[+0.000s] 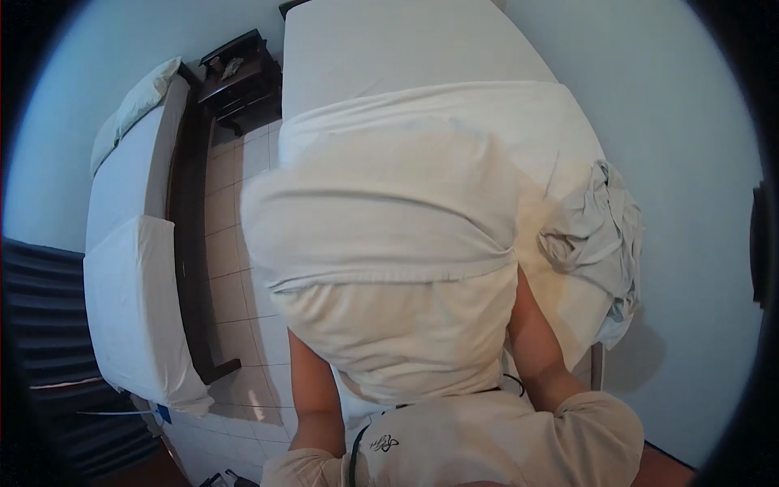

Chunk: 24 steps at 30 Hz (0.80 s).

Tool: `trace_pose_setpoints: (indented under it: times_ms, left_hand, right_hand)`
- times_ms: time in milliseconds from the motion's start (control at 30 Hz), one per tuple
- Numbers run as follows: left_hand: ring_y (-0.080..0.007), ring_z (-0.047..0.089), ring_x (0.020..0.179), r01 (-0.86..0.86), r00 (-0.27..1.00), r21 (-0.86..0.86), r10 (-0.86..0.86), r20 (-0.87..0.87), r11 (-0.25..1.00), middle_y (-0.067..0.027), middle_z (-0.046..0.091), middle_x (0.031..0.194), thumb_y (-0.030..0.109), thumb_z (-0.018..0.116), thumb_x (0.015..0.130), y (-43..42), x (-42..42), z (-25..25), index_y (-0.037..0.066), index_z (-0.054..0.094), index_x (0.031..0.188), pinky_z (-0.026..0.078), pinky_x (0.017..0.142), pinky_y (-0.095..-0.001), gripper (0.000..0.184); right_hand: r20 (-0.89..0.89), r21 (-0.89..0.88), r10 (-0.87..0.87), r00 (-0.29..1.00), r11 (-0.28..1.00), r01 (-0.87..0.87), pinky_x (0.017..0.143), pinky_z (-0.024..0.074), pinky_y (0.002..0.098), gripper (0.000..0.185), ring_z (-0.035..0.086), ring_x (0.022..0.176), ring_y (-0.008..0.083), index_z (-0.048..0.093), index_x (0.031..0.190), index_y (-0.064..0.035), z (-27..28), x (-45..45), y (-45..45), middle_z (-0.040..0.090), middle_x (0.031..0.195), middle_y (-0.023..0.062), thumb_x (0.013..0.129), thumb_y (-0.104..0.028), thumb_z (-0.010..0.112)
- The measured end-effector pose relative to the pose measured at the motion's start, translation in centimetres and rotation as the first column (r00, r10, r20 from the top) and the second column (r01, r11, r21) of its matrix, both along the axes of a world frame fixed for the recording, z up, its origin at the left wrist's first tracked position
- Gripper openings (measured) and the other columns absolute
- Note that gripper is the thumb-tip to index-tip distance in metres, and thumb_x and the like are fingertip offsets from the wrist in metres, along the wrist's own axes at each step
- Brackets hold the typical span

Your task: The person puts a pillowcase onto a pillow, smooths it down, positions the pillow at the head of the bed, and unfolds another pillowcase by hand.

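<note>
A large pillow [406, 333] in a cream, wrinkled cover is up in front of my chest, between my arms. A pale pillowcase [381, 223] lies over its upper part, its hem running across the middle; the top edge is smeared by motion. My left forearm [315, 390] goes up behind the pillow's left side, and that hand is hidden. On the other side my right forearm [537, 337] reaches the pillow's right edge, where the cloth is creased; the right hand is hidden too. Neither hand's fingers show.
Beyond the pillow is a bed [406, 40] with white sheets. A crumpled grey-white cloth [596, 231] lies at its right edge, near the wall. To the left stand a second bed [130, 276], a dark wooden nightstand [239, 81] and a tiled floor [231, 243] between the beds.
</note>
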<state>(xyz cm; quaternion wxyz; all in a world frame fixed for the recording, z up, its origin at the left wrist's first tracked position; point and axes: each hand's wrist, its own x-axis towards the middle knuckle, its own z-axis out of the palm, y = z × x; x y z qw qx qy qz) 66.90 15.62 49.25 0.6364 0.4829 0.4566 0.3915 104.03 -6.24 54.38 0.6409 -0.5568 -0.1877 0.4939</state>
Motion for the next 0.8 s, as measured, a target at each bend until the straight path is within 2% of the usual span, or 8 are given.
trace_pose_setpoints:
  times_ms: [133,400,533,667,733,800]
  left_hand:
    - [-0.0173,0.061,0.08,-0.003,0.999,-0.029,0.004,0.053,1.0,-0.0081,0.065,0.085,0.002,0.051,0.085,0.4,1.8,0.0,0.0,0.058,0.112,0.047,0.072,-0.0282,0.028]
    - [-0.0171,0.06,0.082,-0.042,0.999,0.056,0.043,-0.009,0.998,-0.0083,0.065,0.086,0.002,0.051,0.085,-3.7,1.7,1.0,0.0,0.058,0.109,0.046,0.073,-0.0281,0.026]
    - [-0.017,0.06,0.083,-0.059,0.998,0.074,0.058,0.019,0.995,-0.0083,0.065,0.087,0.002,0.05,0.085,-6.0,0.7,2.8,0.0,0.059,0.108,0.046,0.073,-0.028,0.024]
    - [-0.017,0.06,0.083,-0.057,0.986,0.029,0.051,0.158,0.998,-0.0084,0.065,0.088,0.002,0.05,0.085,-6.5,1.4,5.5,0.0,0.059,0.106,0.046,0.073,-0.028,0.023]
    - [-0.0169,0.06,0.084,0.013,0.934,-0.113,0.028,0.355,0.994,-0.0085,0.065,0.088,0.002,0.05,0.085,-6.0,2.5,5.8,0.0,0.059,0.105,0.046,0.074,-0.0279,0.023]
    - [-0.0169,0.06,0.084,0.117,0.829,-0.268,0.055,0.556,0.956,-0.0085,0.065,0.088,0.002,0.05,0.085,-6.3,3.1,5.5,0.0,0.059,0.105,0.046,0.074,-0.0279,0.022]
  right_hand:
    - [0.138,0.003,-0.01,0.99,1.0,0.009,0.077,0.0488,0.0295,0.021,0.061,0.084,0.0171,0.061,0.107,-0.0018,0.5,0.0,0.6,0.066,0.098,0.0065,0.092,-0.014,0.051]
    - [0.21,0.01,-0.042,0.977,0.999,0.041,0.076,0.0489,0.0294,0.02,0.061,0.083,0.0168,0.061,0.104,-0.0017,1.4,-0.9,-4.3,0.067,0.096,0.0065,0.092,-0.013,0.052]
    - [0.227,0.066,-0.035,0.973,0.998,0.02,0.076,0.0489,0.0293,0.019,0.061,0.083,0.0167,0.062,0.103,-0.0016,3.7,-0.9,-7.3,0.067,0.096,0.0065,0.092,-0.013,0.052]
    - [0.296,0.12,-0.038,0.954,0.993,0.002,0.076,0.049,0.0292,0.019,0.062,0.082,0.0165,0.062,0.102,-0.0015,5.5,-1.7,-7.6,0.067,0.095,0.0065,0.091,-0.013,0.052]
    - [0.351,0.126,-0.067,0.934,0.992,0.024,0.076,0.049,0.0291,0.018,0.062,0.082,0.0164,0.063,0.101,-0.0015,5.4,-2.2,-6.3,0.067,0.095,0.0065,0.091,-0.013,0.052]
    - [0.404,0.107,-0.106,0.909,0.992,0.068,0.076,0.049,0.0291,0.018,0.062,0.082,0.0164,0.063,0.101,-0.0014,4.0,-2.2,-5.5,0.068,0.094,0.0064,0.091,-0.013,0.053]
